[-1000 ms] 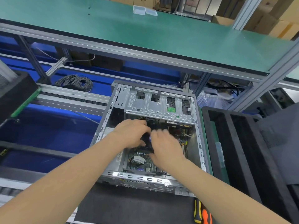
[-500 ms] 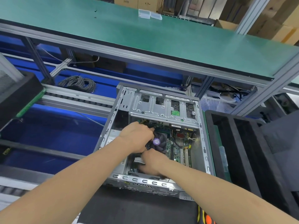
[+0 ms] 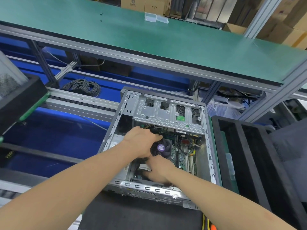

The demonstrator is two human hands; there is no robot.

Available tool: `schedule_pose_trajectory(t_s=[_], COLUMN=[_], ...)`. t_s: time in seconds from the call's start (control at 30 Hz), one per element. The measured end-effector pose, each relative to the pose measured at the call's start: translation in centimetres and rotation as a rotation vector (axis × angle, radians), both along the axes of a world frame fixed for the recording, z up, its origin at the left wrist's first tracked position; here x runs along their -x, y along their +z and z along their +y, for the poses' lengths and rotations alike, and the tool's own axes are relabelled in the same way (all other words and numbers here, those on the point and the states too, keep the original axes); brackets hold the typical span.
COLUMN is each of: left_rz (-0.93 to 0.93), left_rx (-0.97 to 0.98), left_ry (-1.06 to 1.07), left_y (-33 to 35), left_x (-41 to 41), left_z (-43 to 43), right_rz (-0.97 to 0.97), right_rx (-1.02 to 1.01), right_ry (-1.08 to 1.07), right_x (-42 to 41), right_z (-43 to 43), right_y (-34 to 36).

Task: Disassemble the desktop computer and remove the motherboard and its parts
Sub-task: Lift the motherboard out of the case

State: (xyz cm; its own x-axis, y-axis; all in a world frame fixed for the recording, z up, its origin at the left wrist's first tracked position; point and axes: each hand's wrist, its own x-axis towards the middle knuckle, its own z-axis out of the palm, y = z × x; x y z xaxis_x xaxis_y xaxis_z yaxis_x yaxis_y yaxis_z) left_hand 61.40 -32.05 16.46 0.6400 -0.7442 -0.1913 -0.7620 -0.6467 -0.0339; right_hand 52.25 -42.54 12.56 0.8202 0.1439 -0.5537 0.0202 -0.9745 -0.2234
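Note:
The open desktop case (image 3: 149, 188) lies on its side in front of me, with its metal drive cage (image 3: 166, 112) at the far end. Inside, the green motherboard (image 3: 183, 157) carries a black CPU cooler fan (image 3: 164, 149) with a purple sticker. My left hand (image 3: 141, 141) is at the fan's left edge, fingers curled over its top corner and thumb below. My right hand (image 3: 158, 170) reaches down into the near-left part of the case beside a white connector (image 3: 144, 166), among dark cables. Its fingertips are hidden.
A black foam tray (image 3: 249, 155) stands right of the case. A yellow and orange screwdriver handle (image 3: 209, 226) lies on the black mat (image 3: 141, 213). A green shelf (image 3: 166, 47) hangs overhead. A grey cable coil (image 3: 83, 86) lies far left, and a black foam block (image 3: 20, 100) stands at the left edge.
My right hand has moved off the fan, down and towards me into the near part of the case, uncovering the fan. My left hand stays at the fan's left edge.

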Motion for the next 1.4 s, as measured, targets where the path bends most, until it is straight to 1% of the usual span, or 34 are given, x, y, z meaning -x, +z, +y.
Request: schedule_pose_trajectory(t_s=[0.17,0.3,0.43,0.5,0.57,0.6,0.67,0.73,0.83,0.9,1.0,1.1,1.17,1.27,1.33,1.4], left_rz=[0.011,0.017,0.021,0.061,0.167,0.208,0.215,0.13,-0.026,-0.081,-0.123,-0.156,-0.157,-0.066,0.01,0.078], left_rx=[-0.008,-0.015,-0.047,-0.049,-0.048,-0.061,-0.113,-0.181,-0.231,-0.23,-0.183,-0.117,-0.104,-0.072,-0.046,-0.049], left_ry=[0.005,-0.003,-0.051,-0.087,-0.136,-0.175,-0.25,-0.266,-0.207,-0.186,-0.224,-0.249,-0.304,-0.395,-0.397,-0.416], left_y=[-0.1,0.1,0.4,0.7,1.1,1.4,1.8,1.7,1.1,0.8,0.6,0.7,0.7,0.9,1.3,1.5], left_x=[-0.1,-0.2,0.0,-0.1,-0.5,-0.6,-0.4,0.1,1.0,1.3,1.7,1.8,1.7,1.5,1.4,1.7], left_z=[0.0,0.0,0.1,0.4,0.6,0.7,0.9,0.9,0.5,0.3,0.5,0.8,1.0,1.0,1.0,1.0], right_rz=[-0.004,-0.073,-0.074,-0.036,0.058,0.067,-0.013,-0.084,-0.041,-0.03,-0.037,0.07,0.158,0.288,0.329,0.325], right_rx=[-0.027,-0.042,-0.16,-0.242,-0.423,-0.494,-0.553,-0.516,-0.418,-0.338,-0.195,-0.024,0.037,0.133,0.195,0.212], right_ry=[0.054,0.019,-0.031,-0.16,-0.374,-0.459,-0.547,-0.529,-0.409,-0.305,-0.134,0.004,0.113,0.217,0.233,0.234], right_x=[0.3,0.4,0.8,1.0,1.4,1.6,1.6,1.4,1.3,1.5,2.2,2.9,3.2,4.0,4.4,4.8], right_z=[0.1,-0.4,-0.4,-1.7,-2.8,-3.1,-3.2,-3.1,-3.7,-4.4,-5.5,-6.4,-6.6,-6.7,-6.8,-6.8], right_y=[0.2,0.6,1.2,1.6,2.0,2.4,2.9,3.5,4.4,4.7,5.0,5.3,5.4,5.1,4.5,4.1])
